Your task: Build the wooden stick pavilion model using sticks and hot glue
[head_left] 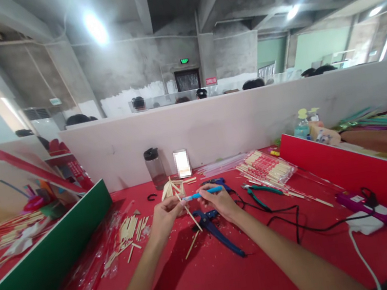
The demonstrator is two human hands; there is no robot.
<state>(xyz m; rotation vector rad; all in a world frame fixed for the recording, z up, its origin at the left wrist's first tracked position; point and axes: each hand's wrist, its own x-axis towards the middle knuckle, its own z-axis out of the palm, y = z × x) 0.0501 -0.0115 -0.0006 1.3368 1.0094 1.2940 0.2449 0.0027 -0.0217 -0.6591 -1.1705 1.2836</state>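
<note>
My left hand (166, 216) pinches a thin wooden stick (193, 218) that slants down to the right. In my right hand (219, 200) is a blue pen (207, 192), its left end at the stick by my left fingertips. Just behind my left hand stands a small structure of wooden sticks (171, 187), partly hidden by the hand. Below the hands lies a blue-handled cutter (222, 239), with another stick (192, 245) beside its jaws. Short cut sticks (129, 229) are scattered to the left of my left hand.
A dark-lidded bottle (155, 168) stands by the partition (234, 121). Green-handled pliers (261, 193), a blue tool (222, 183) and bundled sticks (269, 167) lie right. Black cables lead to a purple power strip (367, 207). Green (58, 247) and red (346, 169) boards flank the table.
</note>
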